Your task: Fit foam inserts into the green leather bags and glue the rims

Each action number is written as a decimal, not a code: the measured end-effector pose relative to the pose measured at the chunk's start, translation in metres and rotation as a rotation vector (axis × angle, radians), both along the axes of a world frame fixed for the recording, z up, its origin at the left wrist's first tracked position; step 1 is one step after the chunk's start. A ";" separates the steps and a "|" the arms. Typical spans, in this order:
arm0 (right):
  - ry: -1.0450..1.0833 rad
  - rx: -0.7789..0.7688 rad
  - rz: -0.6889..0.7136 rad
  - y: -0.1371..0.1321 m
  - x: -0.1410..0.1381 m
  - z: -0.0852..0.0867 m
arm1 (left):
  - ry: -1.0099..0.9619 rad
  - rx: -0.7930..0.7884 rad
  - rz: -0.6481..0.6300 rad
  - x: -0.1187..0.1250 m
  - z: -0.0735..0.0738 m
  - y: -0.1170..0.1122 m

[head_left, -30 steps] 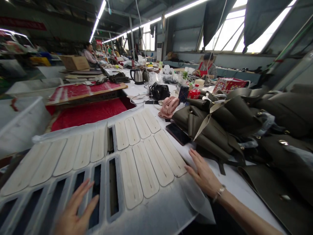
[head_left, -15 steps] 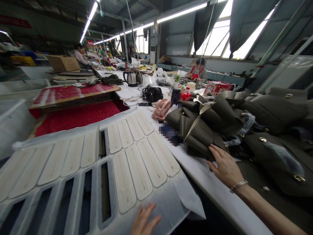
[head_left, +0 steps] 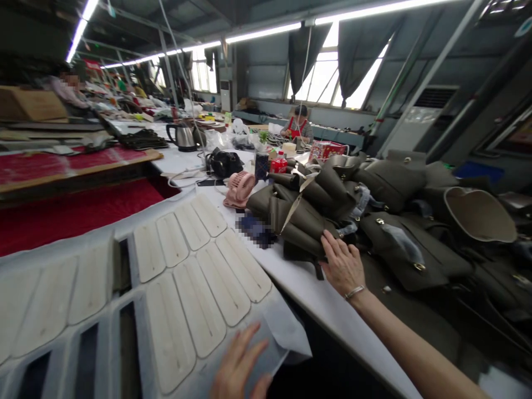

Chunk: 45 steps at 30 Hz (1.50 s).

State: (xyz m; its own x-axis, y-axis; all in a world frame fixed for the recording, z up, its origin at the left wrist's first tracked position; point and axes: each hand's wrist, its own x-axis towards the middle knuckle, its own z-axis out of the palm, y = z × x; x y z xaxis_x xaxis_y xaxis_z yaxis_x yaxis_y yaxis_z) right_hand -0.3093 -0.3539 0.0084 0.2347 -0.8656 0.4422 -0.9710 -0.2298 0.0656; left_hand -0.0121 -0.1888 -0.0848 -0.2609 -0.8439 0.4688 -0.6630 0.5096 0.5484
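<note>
While the right hand [head_left: 343, 269] lies on the near left edge of a heap of dark olive bags [head_left: 415, 244], its fingers slightly bent and touching the leather, whether it grips the piece cannot be told. A bracelet [head_left: 354, 292] circles that wrist. The left hand [head_left: 241, 366], blurred, is open with its fingers apart, over the near right corner of a pale sheet [head_left: 286, 332]; whether it touches the sheet is unclear. On the sheet, cream panels [head_left: 170, 332] with rounded corners lie side by side in rows, each with a thin line down its middle, and the left hand is just beside the nearest ones. Dark slots [head_left: 86, 354] open to the left of these. The bags sprawl over the right part of the white table [head_left: 307, 285], some showing gold rings and clear wrapping. Near the far left side of the heap stand a pink fan [head_left: 240, 188] and a red bottle [head_left: 279, 163], with a black bag [head_left: 224, 163] and a kettle [head_left: 182, 137] farther off. Beyond a red box [head_left: 326, 149], a person in a red apron [head_left: 297, 130] sits at the table. Red cloth [head_left: 75, 213] lies beyond the sheet on the left.
</note>
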 end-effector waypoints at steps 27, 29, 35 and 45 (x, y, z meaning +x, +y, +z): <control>-0.424 -0.098 -0.336 0.096 -0.179 0.009 | 0.746 0.607 -0.023 -0.121 0.079 -0.248; -0.353 -0.085 -0.323 0.107 -0.196 0.013 | 0.782 0.635 -0.004 -0.122 0.077 -0.246; -0.286 -0.019 -0.263 0.127 -0.189 0.007 | 0.882 0.701 -0.063 -0.133 0.085 -0.227; -0.229 0.209 -0.257 0.130 -0.130 -0.021 | 0.894 0.654 -0.146 -0.160 0.093 -0.204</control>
State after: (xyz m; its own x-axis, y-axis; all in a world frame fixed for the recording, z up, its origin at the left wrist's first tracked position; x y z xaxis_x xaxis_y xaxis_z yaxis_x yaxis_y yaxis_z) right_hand -0.4394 -0.2236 -0.0124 -0.0852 -0.9601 0.2664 -0.9827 0.0368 -0.1816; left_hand -0.1717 -0.3927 0.0083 -0.1686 -0.9856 0.0140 0.1465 -0.0110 0.9891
